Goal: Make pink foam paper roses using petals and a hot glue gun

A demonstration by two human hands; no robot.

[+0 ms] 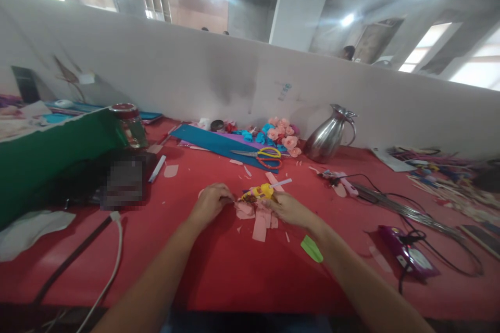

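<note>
Both my hands rest on the red table (pixel 219 265) near its middle. My left hand (pixel 210 202) is curled, its fingertips pinching something small and dark next to pink paper pieces (pixel 258 217). My right hand (pixel 288 209) lies over the pink pieces with its fingers closed near a yellow glue gun (pixel 262 191) whose white stick points right. What exactly each hand grips is too small to name. A green paper scrap (pixel 311 248) lies beside my right forearm.
Scissors (pixel 261 155) with yellow and orange handles lie on blue and purple sheets. Pink and blue paper flowers (pixel 282 134) and a steel jug (pixel 327 138) stand by the white partition. A purple device (pixel 408 256), cables, wires and sticks fill the right. A jar (pixel 130 125) and green cloth are left.
</note>
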